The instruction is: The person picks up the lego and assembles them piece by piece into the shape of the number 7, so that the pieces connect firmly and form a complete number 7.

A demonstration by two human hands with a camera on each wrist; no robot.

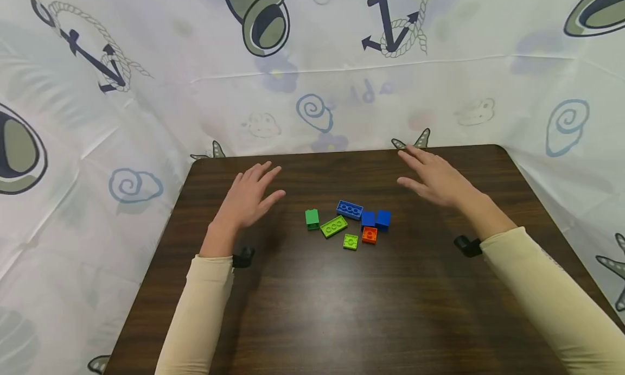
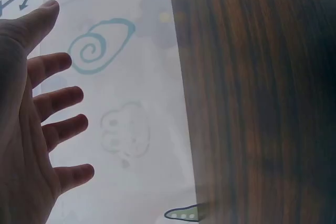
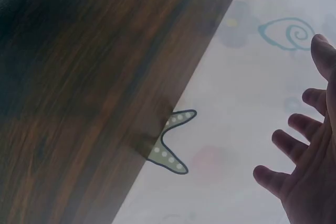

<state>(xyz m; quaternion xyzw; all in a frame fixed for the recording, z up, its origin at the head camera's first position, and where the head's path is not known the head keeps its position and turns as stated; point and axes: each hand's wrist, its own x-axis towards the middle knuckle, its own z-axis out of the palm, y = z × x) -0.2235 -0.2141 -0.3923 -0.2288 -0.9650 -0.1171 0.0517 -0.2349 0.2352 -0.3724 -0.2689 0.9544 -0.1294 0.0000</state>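
Several toy building bricks lie loosely grouped mid-table in the head view. A green brick [image 1: 312, 219] is at the left of the group, beside a long lime brick [image 1: 334, 227]. Behind them lies a long blue brick [image 1: 349, 209]. Two smaller blue bricks, one left [image 1: 368, 220] and one right [image 1: 383, 220], stand side by side. An orange brick [image 1: 369, 235] and a small lime brick [image 1: 350, 241] are nearest the viewer. My left hand [image 1: 246, 198], fingers spread, is left of the bricks. To their right, my right hand [image 1: 437, 177] is likewise spread. Neither hand holds anything.
The dark wooden table [image 1: 312, 310] has a printed white cloth [image 1: 342, 103] hanging behind it and along its sides. A small black device [image 1: 243, 257] sits at the left wrist, another black device [image 1: 467, 246] at the right.
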